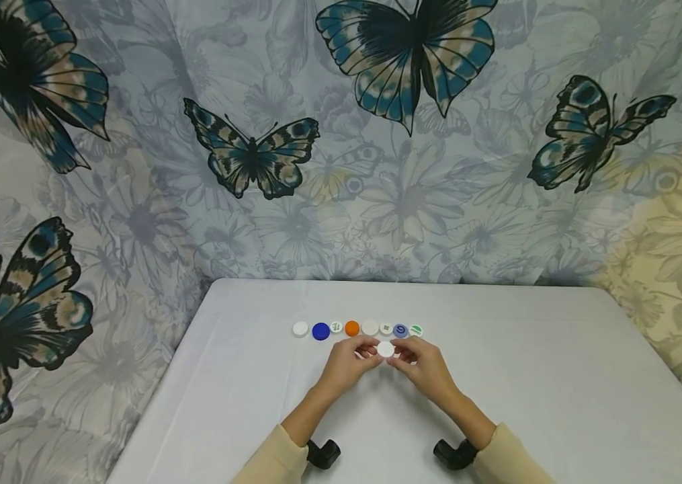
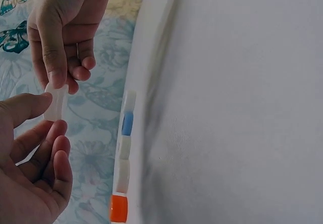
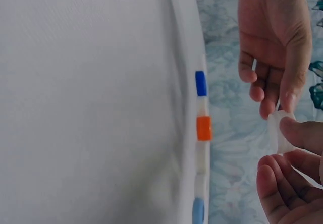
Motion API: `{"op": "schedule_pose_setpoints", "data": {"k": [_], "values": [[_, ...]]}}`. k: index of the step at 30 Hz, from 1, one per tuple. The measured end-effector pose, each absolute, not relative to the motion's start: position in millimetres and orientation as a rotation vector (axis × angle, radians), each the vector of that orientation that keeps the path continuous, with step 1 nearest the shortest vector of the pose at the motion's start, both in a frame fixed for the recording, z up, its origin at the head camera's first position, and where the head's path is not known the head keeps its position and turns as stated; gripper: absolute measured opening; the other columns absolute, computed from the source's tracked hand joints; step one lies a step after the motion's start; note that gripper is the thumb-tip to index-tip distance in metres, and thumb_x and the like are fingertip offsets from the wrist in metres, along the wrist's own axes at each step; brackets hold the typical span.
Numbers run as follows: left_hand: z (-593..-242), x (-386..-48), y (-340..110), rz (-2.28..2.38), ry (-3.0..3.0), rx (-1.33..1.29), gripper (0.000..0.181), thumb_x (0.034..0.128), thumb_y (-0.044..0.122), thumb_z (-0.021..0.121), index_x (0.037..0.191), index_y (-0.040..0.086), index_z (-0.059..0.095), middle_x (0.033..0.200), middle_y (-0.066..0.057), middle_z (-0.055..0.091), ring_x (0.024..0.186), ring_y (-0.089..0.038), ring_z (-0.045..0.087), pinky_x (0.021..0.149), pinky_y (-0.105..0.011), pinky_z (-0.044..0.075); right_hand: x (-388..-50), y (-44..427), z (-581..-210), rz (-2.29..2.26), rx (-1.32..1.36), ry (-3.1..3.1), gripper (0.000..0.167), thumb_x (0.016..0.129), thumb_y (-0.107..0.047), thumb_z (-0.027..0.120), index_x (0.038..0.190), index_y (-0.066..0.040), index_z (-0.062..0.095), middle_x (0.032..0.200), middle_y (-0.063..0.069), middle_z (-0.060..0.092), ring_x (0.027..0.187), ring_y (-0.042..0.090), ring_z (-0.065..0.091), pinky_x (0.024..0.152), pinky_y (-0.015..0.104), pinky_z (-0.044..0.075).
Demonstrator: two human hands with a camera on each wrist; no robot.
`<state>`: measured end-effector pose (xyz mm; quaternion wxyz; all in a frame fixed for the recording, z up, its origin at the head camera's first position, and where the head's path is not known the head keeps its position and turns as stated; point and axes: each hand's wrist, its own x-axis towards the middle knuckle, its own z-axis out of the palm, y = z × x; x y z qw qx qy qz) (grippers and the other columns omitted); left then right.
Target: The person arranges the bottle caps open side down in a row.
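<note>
A white bottle cap is held up between both hands, just in front of a row of caps. My left hand pinches its left side with thumb and fingers, while my right hand pinches the right side. In the left wrist view the cap looks translucent white and is seen nearly edge-on. Behind it lie a white cap, a dark blue cap, an orange cap, a lighter blue cap and a white cap with a green mark, among others.
The caps stand side by side on a white-covered table. Butterfly-and-flower fabric hangs behind the table and along its sides. Black curved pieces show beside both wrists, near the beige sleeves.
</note>
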<state>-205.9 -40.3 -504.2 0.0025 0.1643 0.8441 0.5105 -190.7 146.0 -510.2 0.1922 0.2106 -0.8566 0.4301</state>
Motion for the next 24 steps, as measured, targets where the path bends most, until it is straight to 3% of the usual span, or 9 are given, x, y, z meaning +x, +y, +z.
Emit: {"op": "schedule_pose_setpoints", "data": {"k": [7, 15, 24], "values": [[-504, -221, -26, 1.519, 2.688, 0.503, 0.027, 0.084, 0.02, 0.076, 0.107, 0.007, 0.072, 0.09, -0.004, 0.073, 0.077, -0.007, 0.062, 0.068, -0.016, 0.049, -206, 159, -511, 1.252, 0.608, -2.394, 0.027, 0.073, 0.0, 0.08, 0.097, 0.006, 0.07, 0.078, 0.008, 0.065, 0.067, -0.001, 0.057, 0.059, 0.018, 0.052], [-507, -239, -4, 1.462, 2.711, 0.511, 0.026, 0.0841, 0.019, 0.076, 0.106, 0.005, 0.072, 0.088, -0.002, 0.072, 0.074, -0.002, 0.06, 0.067, -0.014, 0.049, -225, 179, -508, 1.262, 0.403, -2.652, 0.028, 0.078, -0.003, 0.078, 0.103, 0.005, 0.07, 0.086, 0.012, 0.071, 0.072, 0.013, 0.064, 0.064, 0.021, 0.052], [-517, -255, 19, 1.404, 2.758, 0.52, 0.024, 0.0845, 0.019, 0.076, 0.104, 0.006, 0.073, 0.087, -0.003, 0.075, 0.075, -0.006, 0.068, 0.067, -0.014, 0.051, -239, 201, -511, 1.265, 0.374, -2.714, 0.029, 0.079, -0.004, 0.077, 0.105, 0.005, 0.069, 0.089, 0.014, 0.072, 0.074, 0.016, 0.066, 0.063, 0.02, 0.052]]}}
